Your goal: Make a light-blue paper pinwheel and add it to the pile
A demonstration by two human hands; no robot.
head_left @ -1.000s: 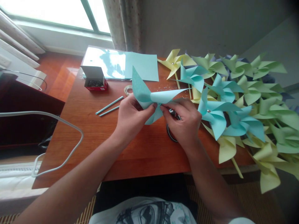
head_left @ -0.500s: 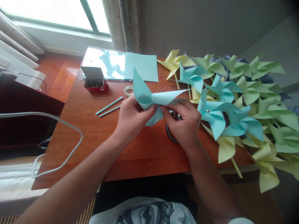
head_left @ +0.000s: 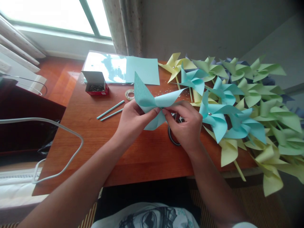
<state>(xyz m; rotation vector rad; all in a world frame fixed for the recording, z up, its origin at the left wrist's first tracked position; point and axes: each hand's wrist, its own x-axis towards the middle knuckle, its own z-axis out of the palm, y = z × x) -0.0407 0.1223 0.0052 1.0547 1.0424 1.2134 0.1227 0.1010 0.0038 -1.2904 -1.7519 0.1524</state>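
A light blue paper pinwheel [head_left: 152, 99] is held just above the wooden table [head_left: 99, 136], its folded points gathered at the centre. My left hand [head_left: 134, 122] pinches that centre from the left, fingers closed on the paper. My right hand [head_left: 186, 125] grips it from the right, thumb and fingertips pressed to the same middle spot. What sits between the fingertips is hidden. A dark ring-shaped object [head_left: 171, 136] lies on the table under my right hand.
Several finished blue, yellow and green pinwheels [head_left: 237, 101] are heaped along the table's right side. Two pale blue sticks [head_left: 111, 110], a tape roll [head_left: 129, 94], an open red box of small pins [head_left: 96, 84] and flat blue paper sheets [head_left: 142, 70] lie behind my hands.
Both hands keep their pinch on the pinwheel's centre. The pinwheel's right point has dipped slightly, and the whole view has shifted a little.
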